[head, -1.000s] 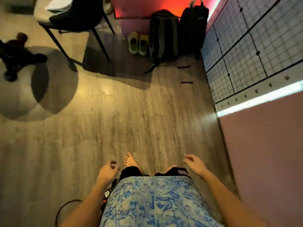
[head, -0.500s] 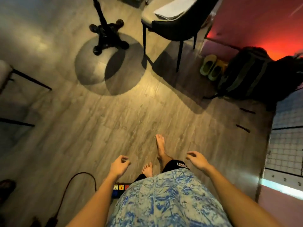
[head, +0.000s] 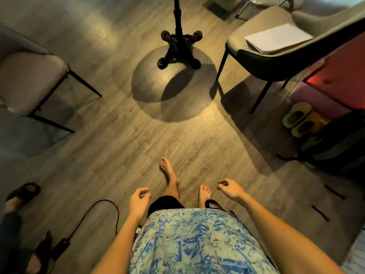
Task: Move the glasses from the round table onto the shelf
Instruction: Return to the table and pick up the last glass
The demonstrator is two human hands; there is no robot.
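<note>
No glasses and no shelf are in view. A black four-footed pedestal, probably the round table's base, stands on the wooden floor at top centre with a round shadow around it; its top is out of frame. My left hand and my right hand hang in front of my blue patterned shirt, fingers loosely curled, holding nothing. Both my bare feet are on the floor between them, the left one a step ahead.
A padded chair stands at the left. Another chair at upper right carries white papers. Green slippers, a dark backpack and a red cabinet line the right. A black cable and someone's sandalled foot lie lower left.
The view has swung left: the gridded wall went out of frame, the backpack slid to the right edge, and the pedestal came to top centre. I have stepped forward, hands still holding nothing.
</note>
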